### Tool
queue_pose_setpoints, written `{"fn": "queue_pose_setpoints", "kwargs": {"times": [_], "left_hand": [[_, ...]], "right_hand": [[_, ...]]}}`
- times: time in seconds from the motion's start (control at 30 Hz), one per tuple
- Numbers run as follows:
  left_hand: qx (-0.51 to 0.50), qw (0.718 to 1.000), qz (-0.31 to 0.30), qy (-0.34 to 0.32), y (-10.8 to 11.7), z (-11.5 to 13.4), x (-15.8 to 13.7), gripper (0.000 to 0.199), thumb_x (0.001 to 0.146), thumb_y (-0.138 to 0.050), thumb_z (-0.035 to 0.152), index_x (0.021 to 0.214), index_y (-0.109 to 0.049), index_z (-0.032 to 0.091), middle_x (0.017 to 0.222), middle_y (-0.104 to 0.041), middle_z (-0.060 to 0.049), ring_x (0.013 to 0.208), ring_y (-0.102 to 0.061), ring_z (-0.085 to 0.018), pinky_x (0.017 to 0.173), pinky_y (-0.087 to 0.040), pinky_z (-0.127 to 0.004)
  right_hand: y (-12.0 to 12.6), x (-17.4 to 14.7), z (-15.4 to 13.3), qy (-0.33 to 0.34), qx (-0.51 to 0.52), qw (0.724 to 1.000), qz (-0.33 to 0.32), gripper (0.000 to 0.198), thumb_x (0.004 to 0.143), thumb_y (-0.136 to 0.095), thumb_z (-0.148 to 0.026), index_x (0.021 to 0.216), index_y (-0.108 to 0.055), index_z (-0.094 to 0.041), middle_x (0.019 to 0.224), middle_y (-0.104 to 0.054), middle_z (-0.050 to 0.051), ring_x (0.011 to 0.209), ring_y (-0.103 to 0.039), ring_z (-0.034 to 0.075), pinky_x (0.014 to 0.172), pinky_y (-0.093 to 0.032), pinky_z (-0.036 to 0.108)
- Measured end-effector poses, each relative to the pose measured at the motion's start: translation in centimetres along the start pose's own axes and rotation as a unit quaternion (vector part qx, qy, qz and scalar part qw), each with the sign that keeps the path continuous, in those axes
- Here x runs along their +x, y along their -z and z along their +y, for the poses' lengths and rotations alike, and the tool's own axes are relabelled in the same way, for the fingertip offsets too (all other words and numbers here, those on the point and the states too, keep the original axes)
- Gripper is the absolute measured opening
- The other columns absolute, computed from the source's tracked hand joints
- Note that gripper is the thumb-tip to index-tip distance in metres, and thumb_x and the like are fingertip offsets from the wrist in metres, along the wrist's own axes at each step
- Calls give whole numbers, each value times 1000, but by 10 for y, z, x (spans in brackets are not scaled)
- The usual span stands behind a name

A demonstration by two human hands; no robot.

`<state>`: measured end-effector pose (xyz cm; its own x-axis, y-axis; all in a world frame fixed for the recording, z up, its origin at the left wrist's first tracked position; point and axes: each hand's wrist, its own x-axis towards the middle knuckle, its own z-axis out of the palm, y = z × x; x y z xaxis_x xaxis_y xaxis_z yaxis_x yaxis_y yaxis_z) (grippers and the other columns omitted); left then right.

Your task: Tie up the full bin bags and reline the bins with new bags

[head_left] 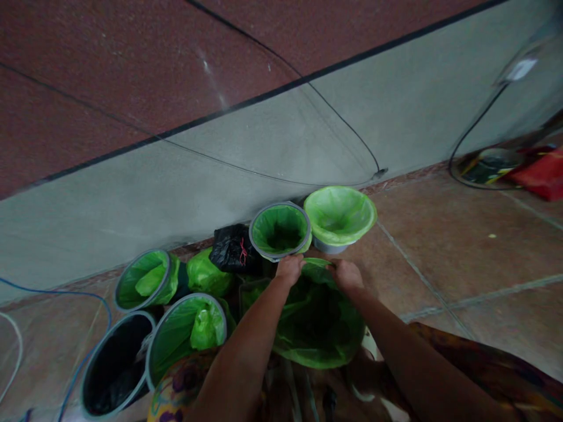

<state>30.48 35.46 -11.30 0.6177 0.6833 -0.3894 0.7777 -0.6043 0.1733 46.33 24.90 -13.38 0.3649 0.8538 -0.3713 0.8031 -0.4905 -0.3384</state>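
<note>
A green bin liner (321, 346) hangs wide at the mouth in front of my legs, its inside dark. My left hand (290, 269) is closed on the far rim of this liner, and my right hand (346, 274) grips the same rim a little to the right. Whether a bin stands inside the liner I cannot tell. Just beyond my left hand is a grey-rimmed bin (281, 258) lined in green. Behind my right hand stands another bin (331, 248), with a pale green liner (341, 214) folded over its rim.
Left are grey-rimmed bins with green liners (171, 328), a dark-lined bin (118, 363), a green bag (206, 272) and a black bag (235, 249). A blue hose (108, 310) lies far left. Cables (352, 129) run along the wall. Red item (541, 176) at right.
</note>
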Motion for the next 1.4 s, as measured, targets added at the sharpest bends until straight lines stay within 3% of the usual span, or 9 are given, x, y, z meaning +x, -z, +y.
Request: {"fn": "queue_pose_setpoints", "kwargs": {"times": [0.1, 0.33, 0.5, 0.6, 0.7, 0.83, 0.93, 1.07, 1.4], "left_hand": [[-4, 999, 0, 44, 2, -4, -5, 29, 99, -43, 33, 110, -66, 21, 110, -72, -8, 105, -65, -21, 91, -47, -31], [-28, 982, 55, 181, -7, -33, -43, 29, 99, -41, 32, 106, -66, 21, 104, -73, -9, 101, -67, -19, 86, -46, -26], [-80, 955, 56, 279, -23, -38, -81, 28, 99, -41, 32, 101, -66, 21, 101, -74, -9, 99, -69, -21, 81, -47, -27], [-114, 940, 76, 311, -22, -33, -95, 27, 94, -47, 23, 115, -62, 17, 116, -70, -14, 107, -66, -23, 87, -49, -30], [-122, 940, 155, 278, -10, -22, -93, 49, 86, -56, 19, 135, -49, 15, 138, -56, -17, 124, -56, -26, 99, -46, -34], [-125, 964, 197, 127, 8, -6, -67, 46, 86, -60, 28, 130, -50, 17, 134, -59, -12, 126, -52, -24, 108, -40, -34], [-98, 982, 147, 68, 9, -1, -47, 37, 86, -59, 25, 121, -54, 17, 123, -65, -11, 120, -57, -24, 106, -41, -34], [-66, 992, 58, 95, 1, -13, -35, 30, 90, -46, 11, 118, -56, 16, 108, -71, -11, 103, -66, -23, 93, -47, -33], [-71, 997, 6, 30, 7, -46, -30, 37, 82, -55, 7, 116, -62, 19, 110, -72, -7, 104, -66, -21, 93, -48, -29]], "right_hand": [[-5, -8, 11, -40, 11, 999, -1, 34, 92, -51, -32, 117, -69, -15, 103, -74, 16, 98, -70, 27, 84, -50, 34], [-8, -31, 26, -83, 124, 984, 96, 62, 86, -58, -47, 137, -53, -10, 123, -68, 18, 110, -66, 30, 90, -51, 37], [9, -27, 16, -59, 166, 981, 80, 51, 92, -48, -47, 127, -62, -12, 118, -70, 17, 108, -67, 28, 91, -50, 36], [14, -24, 9, -45, 199, 976, 73, 39, 96, -43, -39, 114, -69, -17, 110, -74, 12, 103, -69, 23, 88, -50, 30], [12, -23, -2, -24, 220, 972, 76, 37, 93, -48, -41, 114, -69, -19, 105, -75, 9, 97, -70, 22, 83, -50, 28], [3, -23, -16, -6, 163, 984, 74, 35, 87, -58, -40, 113, -67, -19, 101, -74, 8, 91, -69, 23, 77, -48, 28], [-8, -22, -18, 21, 111, 987, 110, 24, 86, -54, -25, 105, -68, -18, 99, -73, 9, 89, -67, 21, 76, -45, 27], [-23, -22, -7, 55, 114, 977, 170, 24, 87, -46, -15, 93, -68, -17, 92, -72, 8, 83, -64, 18, 74, -43, 26], [-26, -32, 14, 101, 10, 985, 137, 31, 97, -40, -22, 92, -70, -15, 96, -71, 10, 89, -63, 19, 77, -43, 26]]}}
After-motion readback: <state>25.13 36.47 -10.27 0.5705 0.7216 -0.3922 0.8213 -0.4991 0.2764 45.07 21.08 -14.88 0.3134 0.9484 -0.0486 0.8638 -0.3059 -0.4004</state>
